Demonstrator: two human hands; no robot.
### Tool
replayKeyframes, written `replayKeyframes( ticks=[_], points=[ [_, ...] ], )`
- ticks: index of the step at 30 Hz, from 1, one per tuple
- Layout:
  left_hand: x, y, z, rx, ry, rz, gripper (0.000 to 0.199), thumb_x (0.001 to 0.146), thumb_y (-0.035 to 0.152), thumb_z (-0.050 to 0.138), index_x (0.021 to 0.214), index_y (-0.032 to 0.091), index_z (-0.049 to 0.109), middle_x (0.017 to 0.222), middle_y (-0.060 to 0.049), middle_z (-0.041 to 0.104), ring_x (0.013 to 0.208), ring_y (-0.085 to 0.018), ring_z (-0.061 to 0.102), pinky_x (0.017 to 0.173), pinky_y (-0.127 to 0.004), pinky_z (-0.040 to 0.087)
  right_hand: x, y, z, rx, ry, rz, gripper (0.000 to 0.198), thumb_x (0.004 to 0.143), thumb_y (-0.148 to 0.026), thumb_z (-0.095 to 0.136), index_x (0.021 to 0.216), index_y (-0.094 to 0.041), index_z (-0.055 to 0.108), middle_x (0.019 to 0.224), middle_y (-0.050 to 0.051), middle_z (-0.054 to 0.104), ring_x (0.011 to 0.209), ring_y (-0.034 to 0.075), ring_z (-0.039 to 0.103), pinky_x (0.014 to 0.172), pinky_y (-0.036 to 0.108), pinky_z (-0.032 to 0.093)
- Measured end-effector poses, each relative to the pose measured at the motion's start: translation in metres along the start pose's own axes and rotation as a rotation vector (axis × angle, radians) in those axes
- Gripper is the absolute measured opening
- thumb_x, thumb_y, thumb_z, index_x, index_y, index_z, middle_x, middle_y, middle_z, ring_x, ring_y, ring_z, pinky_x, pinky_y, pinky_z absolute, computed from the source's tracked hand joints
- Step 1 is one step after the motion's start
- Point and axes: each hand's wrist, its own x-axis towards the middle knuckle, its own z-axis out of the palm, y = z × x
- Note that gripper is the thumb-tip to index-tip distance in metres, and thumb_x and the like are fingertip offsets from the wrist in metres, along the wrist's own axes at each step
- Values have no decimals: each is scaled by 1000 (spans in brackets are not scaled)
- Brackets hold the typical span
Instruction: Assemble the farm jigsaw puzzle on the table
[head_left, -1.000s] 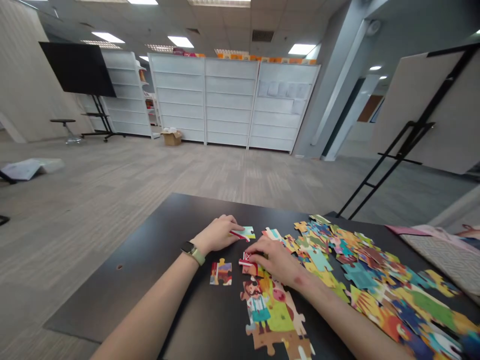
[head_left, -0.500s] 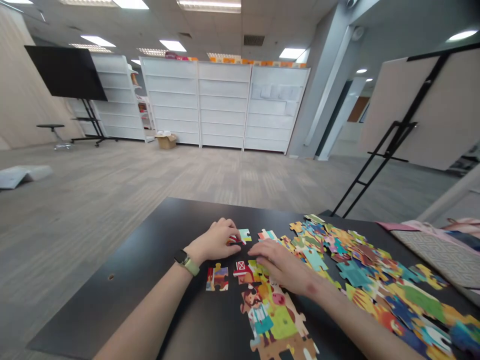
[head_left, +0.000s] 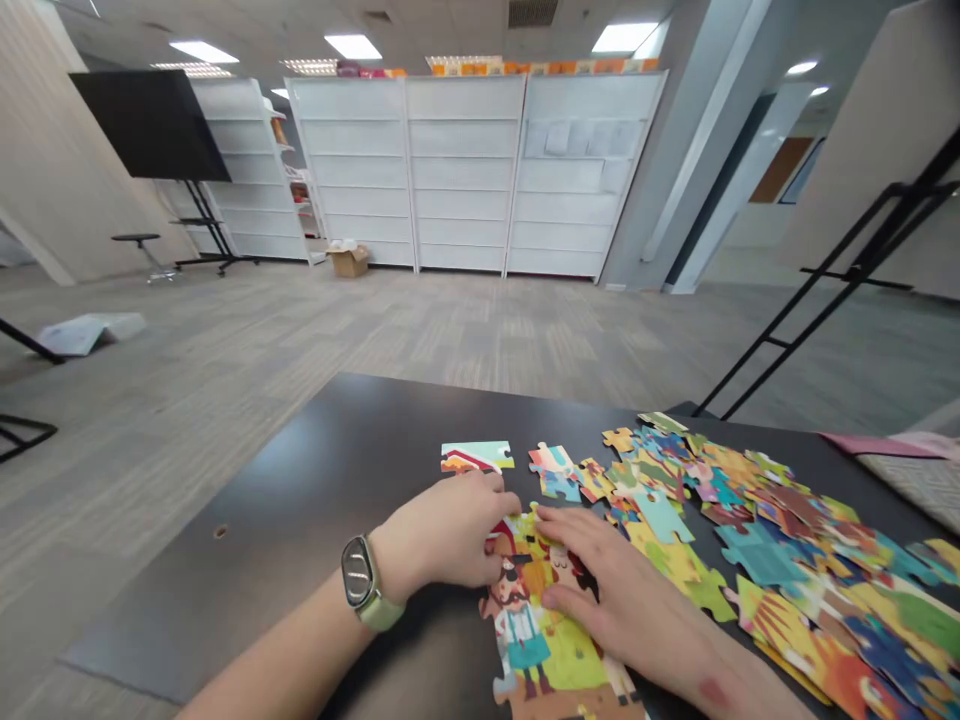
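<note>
My left hand [head_left: 454, 525] is bent over the upper left corner of a joined puzzle section [head_left: 559, 640], its fingertips closed on a red barn puzzle piece [head_left: 501, 540] that they partly cover. My right hand [head_left: 611, 580] lies over the section's right side with its fingers stretched out, hiding part of the cow picture. A farmer in blue shows on the section. Beyond my left hand lies a flat strip of puzzle with a red roof and pale sky [head_left: 477, 455]. Beyond my right hand rests a light piece with red and blue [head_left: 555, 470].
A spread pile of loose puzzle pieces [head_left: 765, 540] covers the right of the black table [head_left: 300, 500]. Pink and patterned cloth [head_left: 907, 470] lies at the right edge. Past the table stand an easel [head_left: 840, 290], white shelves [head_left: 465, 180] and a screen [head_left: 150, 125].
My left hand has left the roof strip and come nearer, onto the barn piece. My right hand has moved down over the joined section. The view has tilted down and shifted left.
</note>
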Motion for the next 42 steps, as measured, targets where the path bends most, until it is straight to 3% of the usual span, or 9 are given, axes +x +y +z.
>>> replayKeyframes(
  ticks=[12, 18, 26, 36, 39, 42],
  points=[
    [3, -2, -5, -69, -68, 116, 40, 73, 28, 79, 111, 22, 65, 100, -5, 59, 88, -24, 62, 77, -31, 51, 2, 2, 2, 49, 10, -23, 56, 84, -36, 72, 138, -24, 61, 150, 10, 53, 141, 34, 45, 118, 53, 37],
    [3, -9, -9, -170, -113, 87, 47, 71, 26, 83, 117, 25, 71, 101, -3, 61, 87, -21, 63, 79, -28, 50, 2, -7, -2, 46, 0, 14, 58, 85, -36, 71, 139, -21, 60, 149, 11, 54, 140, 32, 46, 119, 52, 36],
    [8, -21, -5, -241, -106, 59, 39, 74, 29, 87, 111, 26, 76, 102, -4, 64, 91, -20, 63, 82, -27, 49, -1, -20, -16, -65, -77, -80, 36, 96, -37, 58, 130, -33, 67, 151, 6, 52, 139, 31, 46, 114, 55, 40],
    [10, -34, -9, -327, -21, 99, 52, 72, 42, 87, 115, 20, 69, 107, -6, 68, 95, -23, 63, 85, -31, 50, -1, -16, -9, -131, -55, -108, 41, 99, -39, 50, 138, -33, 62, 149, 9, 54, 138, 34, 47, 110, 58, 43],
    [5, -42, -22, -325, 123, 27, 38, 84, 39, 76, 117, 21, 67, 104, -5, 68, 88, -19, 63, 80, -29, 51, 0, -16, -7, -162, -23, -118, 39, 98, -40, 51, 133, -31, 65, 147, 11, 55, 135, 35, 50, 107, 59, 46],
    [3, -55, -27, -212, 301, -44, 29, 89, 31, 70, 117, 23, 66, 112, -5, 68, 102, -21, 63, 93, -33, 49, 1, -16, -4, -203, 19, -144, 36, 97, -40, 53, 129, -31, 67, 145, 12, 57, 132, 36, 53, 102, 59, 49]
  ],
)
